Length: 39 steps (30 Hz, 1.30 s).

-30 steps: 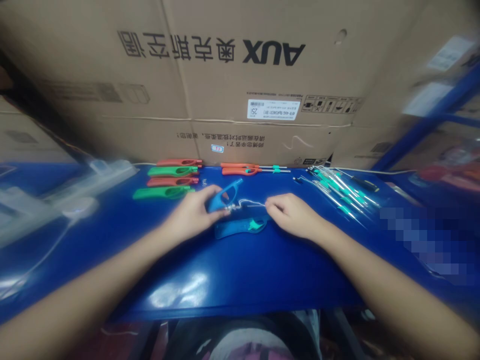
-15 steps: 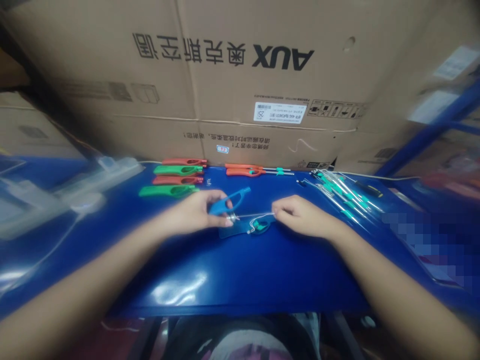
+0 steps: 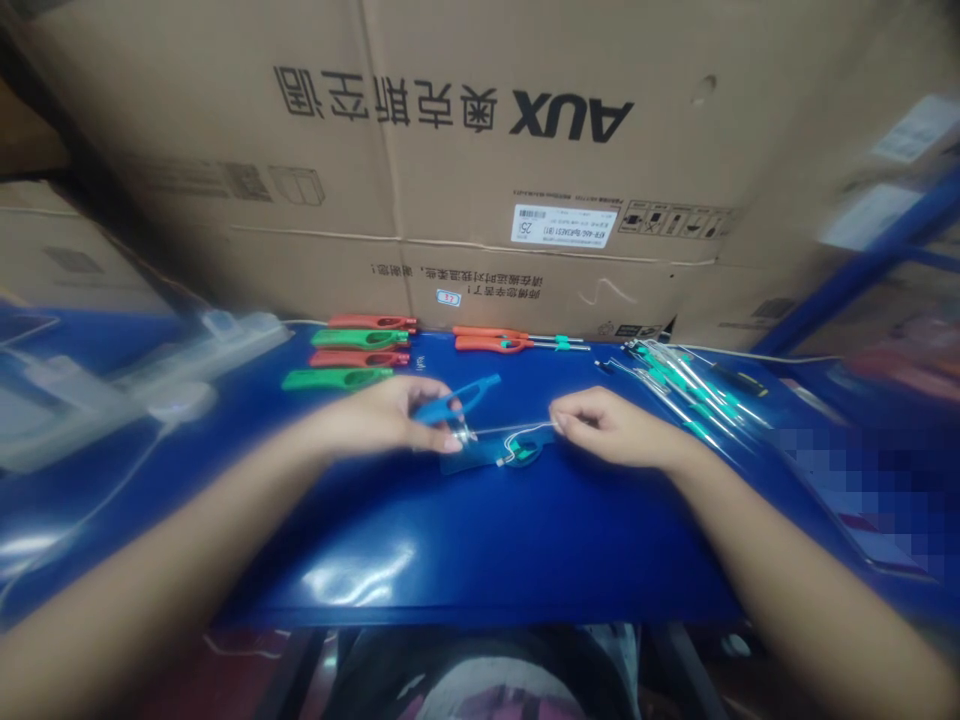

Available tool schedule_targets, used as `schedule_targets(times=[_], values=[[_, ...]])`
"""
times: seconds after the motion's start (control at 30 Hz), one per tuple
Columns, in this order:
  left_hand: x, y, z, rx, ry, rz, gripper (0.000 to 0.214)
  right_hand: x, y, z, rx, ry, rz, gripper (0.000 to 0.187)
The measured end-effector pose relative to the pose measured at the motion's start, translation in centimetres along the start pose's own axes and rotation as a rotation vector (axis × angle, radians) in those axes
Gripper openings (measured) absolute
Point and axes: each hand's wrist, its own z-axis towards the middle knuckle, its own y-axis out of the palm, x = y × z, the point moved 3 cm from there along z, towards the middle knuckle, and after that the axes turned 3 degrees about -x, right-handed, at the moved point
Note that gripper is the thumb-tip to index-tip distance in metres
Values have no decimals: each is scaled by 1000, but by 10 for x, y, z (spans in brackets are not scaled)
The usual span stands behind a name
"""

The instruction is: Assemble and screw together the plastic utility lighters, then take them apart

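My left hand is closed on a blue lighter casing half with an oval opening, tilted up to the right. Below it, a second blue lighter casing half lies on the table, with a green trigger part and white wires in it. My right hand pinches the right end of a thin metal rod, which runs left over the lower casing towards my left fingertips. A small metallic part shows by those fingertips; its shape is blurred.
Red and green lighter casings lie in a row at back left. Orange lighters with metal rods lie at back centre. Several rods with green parts are piled right. A power strip stands left; a large cardboard box walls the back.
The view has shifted slightly. My right hand sits a touch further right along the rod; my left hand keeps its hold on the blue casing half.
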Motion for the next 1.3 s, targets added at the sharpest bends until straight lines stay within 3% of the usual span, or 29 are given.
schedule_targets(times=[0.17,0.33,0.43,0.6,0.77,1.0,1.1,1.3], values=[[-4,-9,-2,-32,-17,10,30,5,-14,-6,39,18,15,31],[-14,-10,7,73,17,-45,34,15,-31,-11,168,108,-35,32],[-26,4,18,171,79,-94,36,13,-19,-6,109,150,-34,34],[-37,23,28,277,154,237,26,1,7,1,72,183,-3,29],[-23,26,19,394,286,259,24,-14,16,0,80,72,7,11],[-1,28,-6,594,359,25,23,-31,25,0,25,-40,12,22],[8,29,-16,699,439,135,17,-34,29,-1,-51,-7,39,26],[20,41,-24,688,673,382,22,-35,35,-1,-83,37,-24,25]])
